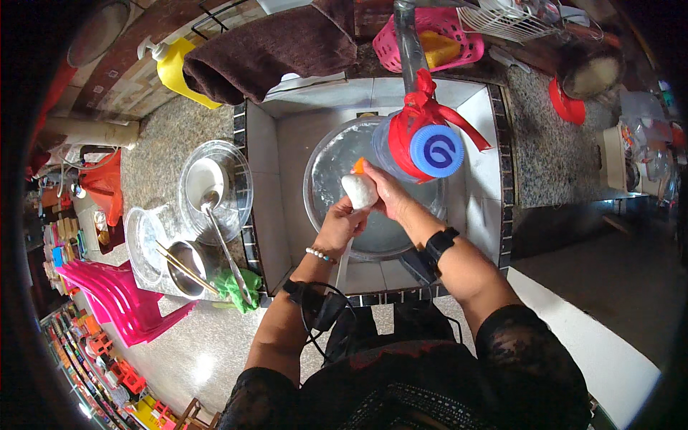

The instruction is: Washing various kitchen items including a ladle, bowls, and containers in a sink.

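Observation:
My left hand [341,221] grips a white utensil, seemingly a spoon or ladle, close below its rounded head [359,192]; the pale handle [344,263] runs down toward me. My right hand [388,192] is against the far right side of that head, with a small orange piece [359,165] at its fingertips; what the piece is I cannot tell. Both hands are over a round clear basin [307,188] holding water, set in a tiled sink [262,188]. Just beyond my right hand, a plastic bottle with a blue cap [437,151] hangs at the tap, tied with red ribbon.
Left of the sink are a clear bowl [245,185] holding a white cup and metal ladle, a metal pot [188,287] with chopsticks, and a green cloth [236,287]. Behind are a yellow pump bottle [174,70], a brown towel [279,45] and a pink basket [388,40].

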A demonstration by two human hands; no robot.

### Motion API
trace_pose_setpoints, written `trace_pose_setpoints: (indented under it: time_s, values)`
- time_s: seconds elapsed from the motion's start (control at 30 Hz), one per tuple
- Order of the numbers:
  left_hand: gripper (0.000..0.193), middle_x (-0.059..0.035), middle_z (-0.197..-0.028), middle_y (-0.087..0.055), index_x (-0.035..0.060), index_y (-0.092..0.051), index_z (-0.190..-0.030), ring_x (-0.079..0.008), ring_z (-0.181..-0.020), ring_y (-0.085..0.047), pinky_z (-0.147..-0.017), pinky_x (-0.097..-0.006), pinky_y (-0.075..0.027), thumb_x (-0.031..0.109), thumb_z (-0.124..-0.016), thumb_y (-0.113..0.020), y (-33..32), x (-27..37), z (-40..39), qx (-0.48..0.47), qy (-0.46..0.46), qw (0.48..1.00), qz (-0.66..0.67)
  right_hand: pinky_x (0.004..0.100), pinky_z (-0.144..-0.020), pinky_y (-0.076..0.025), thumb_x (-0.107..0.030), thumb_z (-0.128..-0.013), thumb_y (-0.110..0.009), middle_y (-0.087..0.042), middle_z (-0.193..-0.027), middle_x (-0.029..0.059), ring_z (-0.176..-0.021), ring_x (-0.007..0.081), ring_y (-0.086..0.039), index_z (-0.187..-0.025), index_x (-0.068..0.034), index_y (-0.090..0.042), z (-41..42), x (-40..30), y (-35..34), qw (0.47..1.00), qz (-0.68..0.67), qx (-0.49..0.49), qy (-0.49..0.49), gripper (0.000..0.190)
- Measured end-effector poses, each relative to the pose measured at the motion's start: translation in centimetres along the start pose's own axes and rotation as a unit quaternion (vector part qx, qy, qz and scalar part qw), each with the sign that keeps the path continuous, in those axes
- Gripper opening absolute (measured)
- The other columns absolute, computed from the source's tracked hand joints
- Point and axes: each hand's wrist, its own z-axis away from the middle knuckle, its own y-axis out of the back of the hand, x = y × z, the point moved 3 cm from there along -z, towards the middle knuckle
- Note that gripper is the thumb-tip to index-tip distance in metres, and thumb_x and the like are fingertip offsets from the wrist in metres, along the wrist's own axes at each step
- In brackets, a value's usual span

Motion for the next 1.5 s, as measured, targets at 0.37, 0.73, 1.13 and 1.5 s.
trace_pose_setpoints:
  time_s: [0.37,0.73,1.13,1.5]
  values:
    - [0.038,-0.0222,-0.115,-0.042,-0.0017,-0.047,-0.109,-0.0368,-0.081,-0.056,-0.076,-0.0378,-0.047,0.012,-0.074,-0.053,-1.1,-1.2,-1.9,0.075,-0.036,0.744,-0.663,0.0338,-0.066,-0.048,-0.023,-0.077,-0.058,-0.058,-0.096,0.0138,-0.088,0.0218,-0.058,-0.108,-0.005,-0.046,-4.1,6.9,5.9,0.921,0.306,0.202,0.13,0.038]
    - [0.012,-0.0015,-0.067,-0.047,0.0089,-0.045,-0.094,-0.0071,-0.043,-0.032,-0.037,-0.0219,-0.024,0.019,-0.087,-0.045,-0.2,-5.9,-1.4,0.006,0.216,0.957,0.195,0.0409,-0.079,-0.042,-0.017,-0.068,-0.065,-0.055,-0.097,0.0214,-0.093,0.036,-0.053,-0.108,0.0,-0.044,-1.7,4.5,5.7,0.843,0.353,0.289,0.285,0.049]
    - [0.012,0.0018,-0.055,-0.033,0.013,-0.042,-0.078,-0.0098,-0.041,-0.033,-0.036,-0.024,-0.024,0.023,-0.084,-0.045,1.9,-5.7,-1.4,-0.016,0.234,0.972,0.006,0.0404,-0.085,-0.04,-0.021,-0.075,-0.059,-0.054,-0.099,0.0148,-0.098,0.0293,-0.05,-0.103,-0.004,-0.052,1.4,-0.3,2.9,0.577,0.781,-0.006,0.24,0.033]
    - [0.018,-0.0084,-0.071,-0.055,0.0031,-0.047,-0.096,-0.0193,-0.055,-0.056,-0.041,-0.0325,-0.041,0.014,-0.082,-0.041,4.6,-10.2,-3.1,-0.118,-0.19,0.695,-0.684,0.039,-0.074,-0.047,-0.007,-0.067,-0.061,-0.055,-0.09,0.0093,-0.086,0.0307,-0.057,-0.105,-0.014,-0.047,0.6,3.6,2.4,0.425,0.842,-0.184,0.277,0.041]
